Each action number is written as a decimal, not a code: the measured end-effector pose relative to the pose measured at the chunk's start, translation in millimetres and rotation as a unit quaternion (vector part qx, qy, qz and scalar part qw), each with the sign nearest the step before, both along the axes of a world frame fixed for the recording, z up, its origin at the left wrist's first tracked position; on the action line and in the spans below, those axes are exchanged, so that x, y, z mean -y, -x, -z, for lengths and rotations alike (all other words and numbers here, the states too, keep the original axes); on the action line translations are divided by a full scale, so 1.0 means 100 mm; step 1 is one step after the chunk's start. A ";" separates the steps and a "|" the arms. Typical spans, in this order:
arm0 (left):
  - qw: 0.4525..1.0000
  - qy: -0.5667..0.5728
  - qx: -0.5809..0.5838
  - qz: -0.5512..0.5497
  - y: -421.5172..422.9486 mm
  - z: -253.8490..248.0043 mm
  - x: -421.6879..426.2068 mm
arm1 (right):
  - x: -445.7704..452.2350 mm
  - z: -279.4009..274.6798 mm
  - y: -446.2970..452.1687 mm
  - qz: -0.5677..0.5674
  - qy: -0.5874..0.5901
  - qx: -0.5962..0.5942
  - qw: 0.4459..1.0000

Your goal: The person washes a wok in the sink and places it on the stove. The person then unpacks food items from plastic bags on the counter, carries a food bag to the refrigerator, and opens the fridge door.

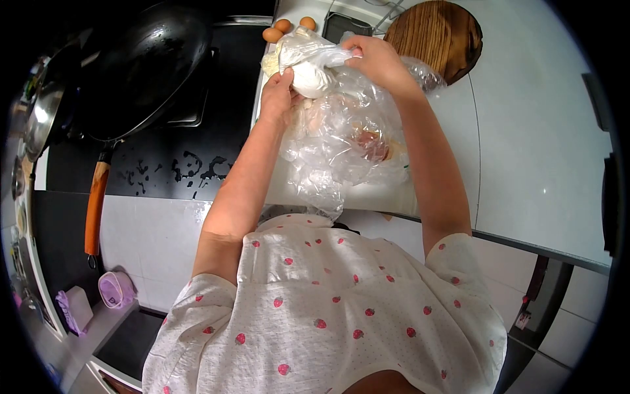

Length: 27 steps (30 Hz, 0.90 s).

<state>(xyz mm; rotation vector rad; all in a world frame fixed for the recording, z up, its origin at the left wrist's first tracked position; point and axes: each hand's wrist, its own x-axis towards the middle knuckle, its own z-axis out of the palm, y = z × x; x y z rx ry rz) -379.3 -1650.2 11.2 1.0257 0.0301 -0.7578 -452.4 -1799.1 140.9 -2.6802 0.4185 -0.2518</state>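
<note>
A clear plastic bag [311, 77] with something white and pale yellow in it is held between my two hands above the counter. My right hand [380, 62] is closed on the bag's gathered end. From the lower left, my left hand [278, 97] grips the bag's side, thumb on top and the other fingers partly hidden. Right below lies a heap of crumpled clear plastic bags [335, 141]. Through the plastic, pale and reddish pieces show, too blurred to name. Three brown eggs [283, 25] sit just beyond the held bag.
To the left, a black wok [141, 72] with an orange-brown handle stands on a black cooktop [216, 164] marked with water drops. A round wooden board [436, 36] lies at the back right, beside a wire rack [387, 16]. White counter [525, 151] extends to the right.
</note>
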 end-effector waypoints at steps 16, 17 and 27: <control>0.983 -0.026 0.171 -0.059 0.04 -0.14 -0.30 | -0.29 -0.12 0.31 -0.078 -0.019 -0.029 0.996; 0.957 -0.048 0.272 -0.090 0.02 -0.10 -0.32 | -0.33 -0.11 0.34 -0.092 -0.045 -0.065 0.993; 0.719 -0.300 0.611 0.142 0.44 -0.22 -0.28 | 0.02 0.23 -0.03 -0.099 0.102 -0.067 0.988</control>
